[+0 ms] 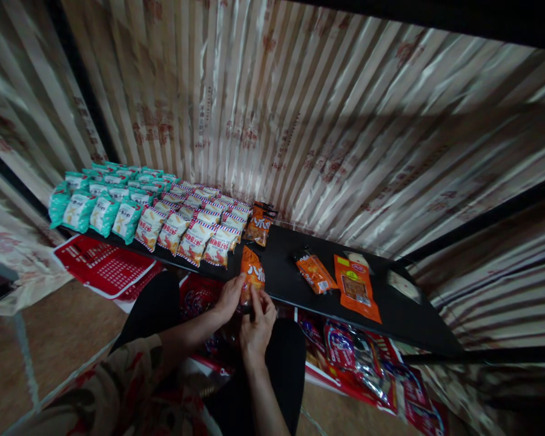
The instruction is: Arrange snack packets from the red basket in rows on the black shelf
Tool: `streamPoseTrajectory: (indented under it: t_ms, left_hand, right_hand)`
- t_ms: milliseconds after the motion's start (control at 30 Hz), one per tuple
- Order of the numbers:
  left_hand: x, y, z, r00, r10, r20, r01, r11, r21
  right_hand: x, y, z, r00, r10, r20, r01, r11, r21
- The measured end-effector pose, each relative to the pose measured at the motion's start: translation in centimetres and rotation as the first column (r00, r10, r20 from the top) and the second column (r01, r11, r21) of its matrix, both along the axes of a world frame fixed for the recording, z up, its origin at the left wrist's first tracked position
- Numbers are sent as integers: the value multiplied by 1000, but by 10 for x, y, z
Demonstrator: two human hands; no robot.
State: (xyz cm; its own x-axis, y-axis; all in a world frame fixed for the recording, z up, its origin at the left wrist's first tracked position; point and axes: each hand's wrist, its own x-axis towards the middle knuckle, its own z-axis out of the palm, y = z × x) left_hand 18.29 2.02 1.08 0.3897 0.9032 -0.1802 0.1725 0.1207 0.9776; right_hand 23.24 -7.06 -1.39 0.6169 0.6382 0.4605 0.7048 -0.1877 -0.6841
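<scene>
At the front edge of the black shelf, an orange snack bag (252, 270) stands upright between my two hands. My left hand (228, 297) is closed on its left side. From the right, my right hand (258, 318) pinches the lower front of the same bag. Just behind it, more orange and brown snack bags (258, 225) stand against the curtain side. Immediately to the left are rows of white snack bags (195, 240) with striped tops. Another orange snack bag (315, 272) lies flat on the shelf to the right.
Teal snack bags (103, 213) fill the shelf's left end. A larger orange packet (356, 286) lies on the black shelf (418, 324) at right, near a pale flat packet (404, 285). Below are a red basket (104, 266) and several red packets (345, 348). Striped curtains hang behind.
</scene>
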Motion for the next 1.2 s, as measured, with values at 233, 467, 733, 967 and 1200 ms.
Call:
streamPoseTrajectory:
  t_ms: [233, 467, 733, 967, 1200]
  left_hand:
    - [-1, 1, -1, 997, -1, 73, 12, 988, -156]
    - [1, 1, 6, 993, -6, 115, 42, 950, -310]
    - [2, 4, 3, 988, 27, 150, 29, 933, -358]
    - [1, 9, -2, 996, 18, 88, 15, 933, -361]
    - [-1, 12, 1, 988, 3, 152, 56, 922, -382]
  right_hand:
    - [-5, -2, -2, 990, 11, 137, -2, 998, -69]
    - [-11, -5, -8, 977, 71, 201, -52, 994, -101]
    - [-15, -8, -8, 973, 147, 176, -144, 989, -29]
    - [-6, -5, 1, 992, 118, 35, -119, 992, 37]
    - [20, 5, 0, 961, -68, -270, 80, 996, 32]
